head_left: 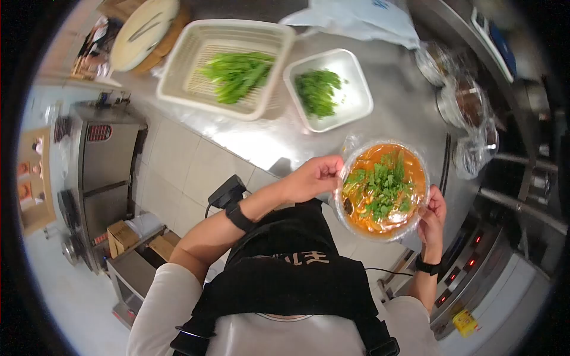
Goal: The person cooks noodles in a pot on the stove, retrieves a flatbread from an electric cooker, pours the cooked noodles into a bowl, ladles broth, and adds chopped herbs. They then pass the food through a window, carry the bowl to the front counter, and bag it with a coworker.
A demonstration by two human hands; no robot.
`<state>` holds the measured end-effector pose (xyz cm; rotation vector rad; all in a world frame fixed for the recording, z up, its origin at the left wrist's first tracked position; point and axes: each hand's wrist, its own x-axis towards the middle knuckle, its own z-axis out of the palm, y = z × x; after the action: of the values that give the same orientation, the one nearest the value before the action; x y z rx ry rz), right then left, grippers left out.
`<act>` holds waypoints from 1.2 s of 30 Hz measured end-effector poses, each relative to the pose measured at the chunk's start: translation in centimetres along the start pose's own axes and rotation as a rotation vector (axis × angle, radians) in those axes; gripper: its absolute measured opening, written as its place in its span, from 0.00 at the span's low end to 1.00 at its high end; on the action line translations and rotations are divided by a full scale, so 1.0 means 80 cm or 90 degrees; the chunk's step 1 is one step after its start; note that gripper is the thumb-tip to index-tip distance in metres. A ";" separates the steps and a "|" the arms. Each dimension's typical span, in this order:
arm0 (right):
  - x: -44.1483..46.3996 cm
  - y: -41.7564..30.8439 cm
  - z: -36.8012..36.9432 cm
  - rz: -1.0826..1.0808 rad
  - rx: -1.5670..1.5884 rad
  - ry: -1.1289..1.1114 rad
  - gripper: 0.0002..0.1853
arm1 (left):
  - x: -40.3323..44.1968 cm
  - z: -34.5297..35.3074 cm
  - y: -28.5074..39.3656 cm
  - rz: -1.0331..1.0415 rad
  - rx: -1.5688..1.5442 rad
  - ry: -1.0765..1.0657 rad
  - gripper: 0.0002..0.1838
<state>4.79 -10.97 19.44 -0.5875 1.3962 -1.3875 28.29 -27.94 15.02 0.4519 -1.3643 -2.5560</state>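
A round bowl of orange soup (389,204) with chopped green herbs (383,184) in the middle is at the front edge of the steel counter. Clear cling film (396,218) lies over its top, with shiny glare on it. My left hand (317,178) is closed at the bowl's left rim, thumb and fingers pinching the edge of the film. At the lower right rim, my right hand (433,219) also has its fingers closed on the film's edge. Whether the bowl rests on the counter or is partly lifted, I cannot tell.
On the steel counter (404,89) are a white basket (169,77) of long green vegetables and a white tub (359,95) of chopped greens. Film-wrapped metal containers (460,104) line the right side. A wooden chopping board (139,35) and a plastic bag (362,21) are farther back.
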 end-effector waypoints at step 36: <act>0.119 0.105 1.666 0.161 -0.049 -1.006 0.10 | -1.250 -0.584 0.442 0.468 -0.055 0.897 0.02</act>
<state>122.02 -73.48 35.70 -1.1288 0.1830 -0.3190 139.73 -51.11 36.91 1.1295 -0.6220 -1.1163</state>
